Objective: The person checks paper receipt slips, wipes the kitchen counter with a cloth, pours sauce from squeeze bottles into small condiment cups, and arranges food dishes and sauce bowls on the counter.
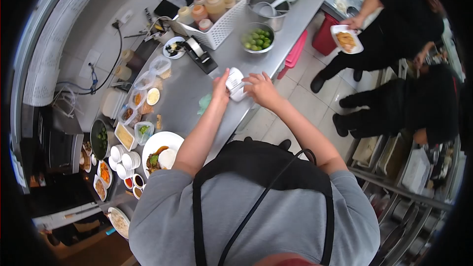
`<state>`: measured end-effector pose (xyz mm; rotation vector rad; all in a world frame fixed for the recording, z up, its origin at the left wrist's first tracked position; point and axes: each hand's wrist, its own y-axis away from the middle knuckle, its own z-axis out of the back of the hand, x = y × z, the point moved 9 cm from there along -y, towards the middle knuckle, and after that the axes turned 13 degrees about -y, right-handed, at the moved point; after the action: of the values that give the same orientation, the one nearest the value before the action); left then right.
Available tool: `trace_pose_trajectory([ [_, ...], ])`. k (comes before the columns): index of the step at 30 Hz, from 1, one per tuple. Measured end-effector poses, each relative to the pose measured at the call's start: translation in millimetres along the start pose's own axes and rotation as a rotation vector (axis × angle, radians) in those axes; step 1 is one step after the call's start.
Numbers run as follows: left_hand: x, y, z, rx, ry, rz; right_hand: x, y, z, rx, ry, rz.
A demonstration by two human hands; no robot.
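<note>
My left hand [220, 88] is closed around the left side of a small white container [235, 83] with dark print or a label on top. A second white part sits just below it, and I cannot tell whether the two are joined. On the right side, my right hand [261, 89] has its fingers spread, close to the container; whether they touch it is unclear. A black tape dispenser [200, 58] with a roll of clear tape stands just beyond my left hand. Near my left wrist lies a scrap of pale green plastic [204, 103].
A bowl of limes [257, 38], a metal pot [272, 10] and a white basket of sauce bottles [217, 29] stand farther back. Leftward are stacked white cups [130, 160] and a plate with rice [165, 140]. Beyond the counter, a person holds a food tray [346, 40]; another stands nearby.
</note>
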<state>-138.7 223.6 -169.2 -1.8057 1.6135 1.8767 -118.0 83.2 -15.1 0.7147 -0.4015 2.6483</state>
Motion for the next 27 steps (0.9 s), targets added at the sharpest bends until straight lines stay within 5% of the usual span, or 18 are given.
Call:
trace_pose_trajectory([
  [1, 2, -3, -16, 0.132, 0.086, -0.049, 3, 14, 10, -0.01, 0.003, -0.026],
  [3, 4, 32, -37, -0.039, 0.083, 0.033, 14, 42, 30, -0.078, -0.266, 0.081],
  [5, -4, 51, -80, 0.199, -0.071, -0.091, 18, 71, 55, -0.144, -0.242, 0.083],
  [7, -10, 74, -117, 0.26, -0.055, -0.122, 19, 121, 37, 0.413, -0.786, -0.263],
  [8, -15, 88, -140, 0.333, -0.084, -0.157, 16, 147, 42, 0.375, -0.794, -0.29],
  [10, -13, 109, -188, 0.501, -0.164, -0.211, -17, 202, 81, -0.168, -1.16, -0.487],
  [11, -7, 121, -210, 0.554, -0.189, -0.19, -21, 226, 93, -0.227, -1.153, -0.514],
  [13, 8, 160, -265, 0.788, -0.207, -0.095, -46, 298, 138, -0.792, -1.005, -0.739],
  [15, 38, 188, -313, 0.987, -0.243, -0.019, -54, 359, 152, -1.113, -0.952, -0.76],
  [16, 49, 216, -338, 1.102, -0.284, -0.002, -50, 385, 152, -1.137, -0.903, -0.924],
  [19, 102, 288, -402, 1.377, -0.387, 0.074, -48, 452, 158, -1.401, -0.768, -0.88],
  [21, 140, 352, -435, 1.712, -0.571, -0.086, -40, 483, 157, -1.636, -1.179, -0.723],
  [23, 184, 403, -451, 2.051, -0.764, -0.355, -43, 539, 151, -1.81, -1.092, -0.623],
  [26, 231, 461, -478, 2.181, -0.859, -0.034, -3, 598, 189, -1.8, -0.539, -0.917],
  [27, 250, 465, -496, 2.124, -0.946, -0.108, 13, 616, 204, -1.776, -0.29, -0.958],
])
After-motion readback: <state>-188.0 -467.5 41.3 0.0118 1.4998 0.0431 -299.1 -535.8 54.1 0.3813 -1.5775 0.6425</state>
